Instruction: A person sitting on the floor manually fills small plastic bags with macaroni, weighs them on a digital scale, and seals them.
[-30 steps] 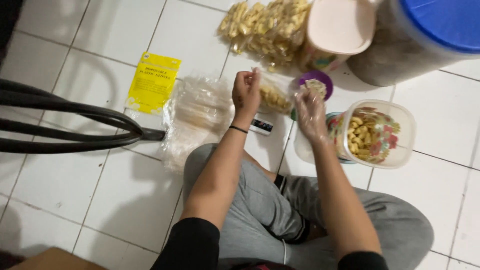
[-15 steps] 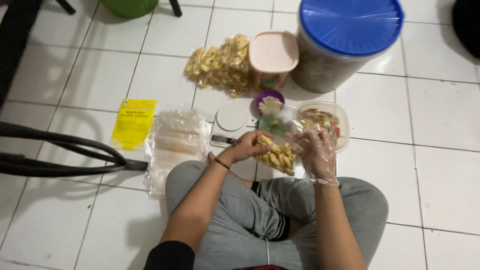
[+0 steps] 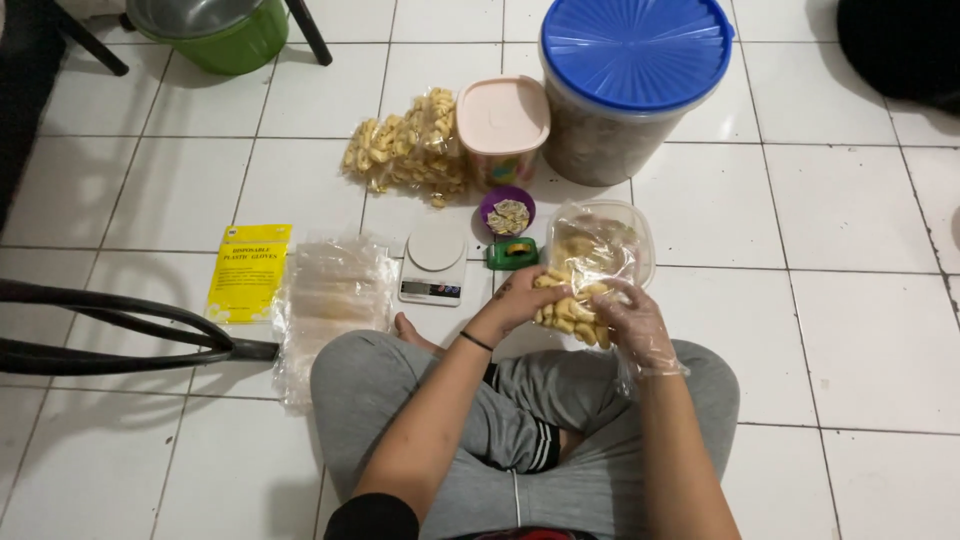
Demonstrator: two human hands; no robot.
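I sit cross-legged on a white tiled floor. A clear plastic bag of yellow snack pieces (image 3: 572,308) is held in front of my knees by both hands. My left hand (image 3: 522,298), bare with a black wristband, grips the bag's left side. My right hand (image 3: 632,322), in a thin clear plastic glove, holds its right side. Just behind the bag stands an open clear tub (image 3: 612,236) with more of the snacks. A small white kitchen scale (image 3: 434,262) lies to the left of my hands.
A stack of empty clear bags (image 3: 330,298) and a yellow glove packet (image 3: 248,270) lie at left. Behind the scale lie a small purple bowl (image 3: 507,212), a green tape dispenser (image 3: 512,253), filled snack bags (image 3: 400,150), a pink-lidded tub (image 3: 502,120) and a big blue-lidded bucket (image 3: 632,80). Black chair legs (image 3: 120,330) cross the left.
The view has tilted upward, showing more of the floor. Both hands came back from the purple bowl and tub toward my knees, holding the bag of snacks.
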